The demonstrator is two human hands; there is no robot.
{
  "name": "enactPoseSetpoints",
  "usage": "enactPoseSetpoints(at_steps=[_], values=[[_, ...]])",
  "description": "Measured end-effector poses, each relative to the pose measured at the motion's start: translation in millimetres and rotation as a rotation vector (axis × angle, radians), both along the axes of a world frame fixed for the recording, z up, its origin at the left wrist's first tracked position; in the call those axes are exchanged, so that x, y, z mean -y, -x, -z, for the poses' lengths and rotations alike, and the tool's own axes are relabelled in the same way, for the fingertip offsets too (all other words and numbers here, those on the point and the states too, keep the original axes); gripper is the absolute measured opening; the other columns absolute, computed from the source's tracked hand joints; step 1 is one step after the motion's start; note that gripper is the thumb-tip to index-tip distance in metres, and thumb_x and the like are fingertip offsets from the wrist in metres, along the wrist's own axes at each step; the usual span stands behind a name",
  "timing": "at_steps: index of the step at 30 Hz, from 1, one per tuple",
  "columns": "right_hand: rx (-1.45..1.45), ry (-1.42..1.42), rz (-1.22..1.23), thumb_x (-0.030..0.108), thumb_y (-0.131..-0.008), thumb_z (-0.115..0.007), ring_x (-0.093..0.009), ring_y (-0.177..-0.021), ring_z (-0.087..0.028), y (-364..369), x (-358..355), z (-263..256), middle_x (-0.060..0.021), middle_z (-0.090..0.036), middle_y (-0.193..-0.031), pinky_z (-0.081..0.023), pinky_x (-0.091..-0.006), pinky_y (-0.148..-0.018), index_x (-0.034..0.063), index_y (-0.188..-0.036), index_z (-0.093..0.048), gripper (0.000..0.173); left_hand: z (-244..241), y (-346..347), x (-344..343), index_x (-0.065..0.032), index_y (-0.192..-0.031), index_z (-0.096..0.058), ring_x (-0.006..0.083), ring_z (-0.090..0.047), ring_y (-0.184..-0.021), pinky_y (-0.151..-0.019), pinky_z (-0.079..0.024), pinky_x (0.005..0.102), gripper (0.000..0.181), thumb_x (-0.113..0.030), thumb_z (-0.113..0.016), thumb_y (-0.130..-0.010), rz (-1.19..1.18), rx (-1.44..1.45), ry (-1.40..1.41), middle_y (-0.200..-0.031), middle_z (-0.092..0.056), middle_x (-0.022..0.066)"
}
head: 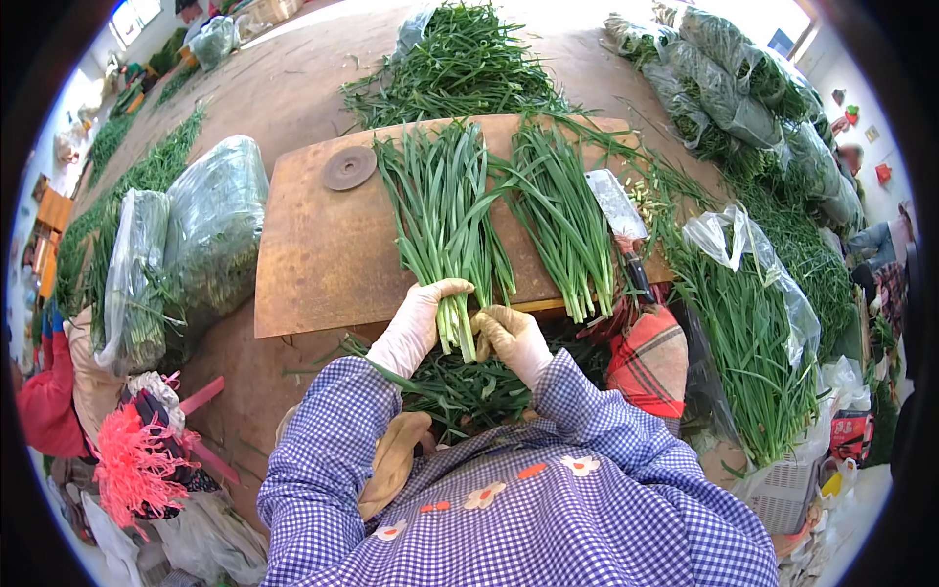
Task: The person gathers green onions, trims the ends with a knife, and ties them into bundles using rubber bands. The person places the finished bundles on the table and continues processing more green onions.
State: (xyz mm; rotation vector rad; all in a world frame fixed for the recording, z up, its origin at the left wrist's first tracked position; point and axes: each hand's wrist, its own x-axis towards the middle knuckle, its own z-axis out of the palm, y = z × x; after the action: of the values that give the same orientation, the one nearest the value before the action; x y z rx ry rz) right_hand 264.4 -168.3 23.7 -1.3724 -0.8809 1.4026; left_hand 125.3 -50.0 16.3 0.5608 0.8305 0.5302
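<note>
My gloved left hand (pixel 422 315) grips a bunch of green garlic chives (pixel 444 213) near the pale stem ends. The leaves lie away from me over the board, and the stems stick out past its near edge. Against these stem ends, my gloved right hand (pixel 517 341) has its fingers curled and seems to pinch a stalk there. A second bunch of chives (pixel 561 220) lies on the board to the right. Beside that bunch rests a cleaver (pixel 616 205) with a dark handle.
The brown board (pixel 330 257) carries a round, rusty disc (pixel 349 168). A chive heap (pixel 462 66) lies beyond it. Plastic-wrapped bundles stand left (pixel 216 213) and are stacked right (pixel 733 81). A chive-filled bag (pixel 755 352) sits on a crate (pixel 785 491). A person (pixel 51 396) is at far left.
</note>
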Motion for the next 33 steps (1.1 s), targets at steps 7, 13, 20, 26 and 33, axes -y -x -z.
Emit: enactPoseSetpoints(at_steps=[7,13,20,26,33], values=[[-0.331,0.134,-0.173,0.031,-0.092,-0.060,-0.009,-0.065,-0.061,24,24,-3,-0.0006,-0.065,-0.072,-0.044,-0.0208,-0.058,0.0032,-0.106,-0.063,0.032,-2,1,2,-0.0022,-0.086,-0.063,0.0177,-0.058,-0.061,-0.055,-0.050,0.0338,0.016,-0.009,-0.071,-0.073,-0.197,-0.027,0.052,-0.071,-0.061,0.0055],[-0.290,0.163,0.113,0.015,-0.087,-0.066,-0.006,-0.062,-0.056,42,24,7,-0.0001,-0.062,-0.073,-0.044,-0.0202,-0.056,0.0017,-0.115,-0.060,0.031,15,3,0,-0.0042,-0.088,-0.065,0.0224,-0.058,-0.062,-0.057,-0.051,0.0380,0.019,-0.014,-0.070,-0.074,-0.222,-0.107,0.077,-0.074,-0.062,0.0070],[-0.044,0.032,0.308,0.007,-0.085,-0.067,-0.006,-0.057,-0.052,43,29,8,-0.0001,-0.061,-0.074,-0.045,-0.0203,-0.056,-0.0020,-0.110,-0.063,0.027,9,-5,7,-0.0044,-0.089,-0.062,0.0213,-0.059,-0.058,-0.056,-0.052,0.0363,0.016,-0.013,-0.069,-0.077,-0.180,-0.028,0.155,-0.073,-0.063,0.0067],[-0.463,0.098,0.076,0.007,-0.081,-0.067,-0.013,-0.050,-0.056,21,23,-8,-0.0067,-0.063,-0.064,-0.047,-0.0244,-0.052,-0.0044,-0.091,-0.066,0.015,-2,0,5,-0.0024,-0.089,-0.062,0.0235,-0.064,-0.067,-0.066,-0.058,0.0402,0.017,-0.016,-0.068,-0.080,0.003,0.075,0.202,-0.078,-0.065,0.0100],[1.145,0.174,-1.053,0.030,-0.081,-0.063,-0.027,-0.079,-0.067,12,62,36,-0.0140,-0.069,-0.085,-0.053,-0.0378,-0.072,0.0025,-0.093,-0.069,0.031,-45,22,-22,0.0000,-0.081,-0.062,0.0289,-0.064,-0.069,-0.072,-0.056,0.0405,0.017,-0.017,-0.064,-0.082,-0.117,0.302,-0.122,-0.074,-0.065,0.0120]])
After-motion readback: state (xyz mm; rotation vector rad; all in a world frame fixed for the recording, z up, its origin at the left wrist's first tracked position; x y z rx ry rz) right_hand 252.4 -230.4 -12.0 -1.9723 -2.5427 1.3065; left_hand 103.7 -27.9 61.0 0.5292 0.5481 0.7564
